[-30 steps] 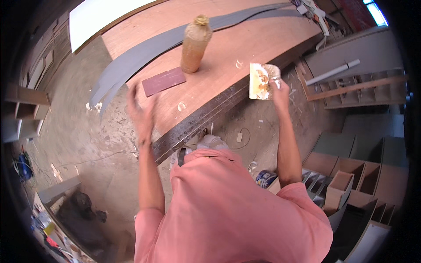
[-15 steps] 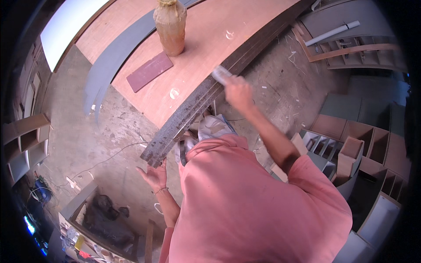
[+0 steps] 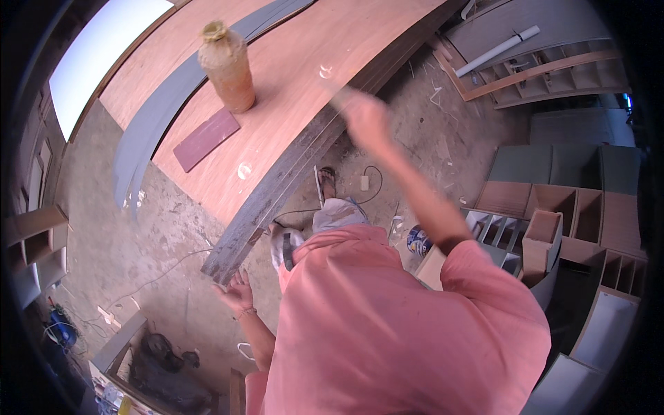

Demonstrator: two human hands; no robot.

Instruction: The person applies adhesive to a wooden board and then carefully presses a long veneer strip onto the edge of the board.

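Note:
A long grey, streaked strip (image 3: 266, 197) runs along the near edge of a large pinkish wooden panel (image 3: 290, 69). At the strip's lower end is my left hand (image 3: 236, 294), palm up with fingers spread, its fingertips at or just under the end. My right hand (image 3: 368, 119), smeared by motion, is closed on a pale flat tool (image 3: 337, 93) over the panel's near edge. The tool's kind is too blurred to tell. On the panel stand a yellowish, crusted bottle (image 3: 228, 72) and, beside it, a flat maroon rectangular piece (image 3: 206, 140).
A thin grey curved sheet (image 3: 162, 97) lies along the panel's far side. Wooden cabinet frames (image 3: 553, 200) crowd the right, with a paint can (image 3: 418, 241) near my right arm. A cable (image 3: 162, 277) crosses the dusty floor. A shelf unit (image 3: 38, 238) stands at left.
My right hand has moved up and slightly left with the pale tool. The view has shifted, so the panel, bottle and strip sit further left. My left hand stays at the strip's end.

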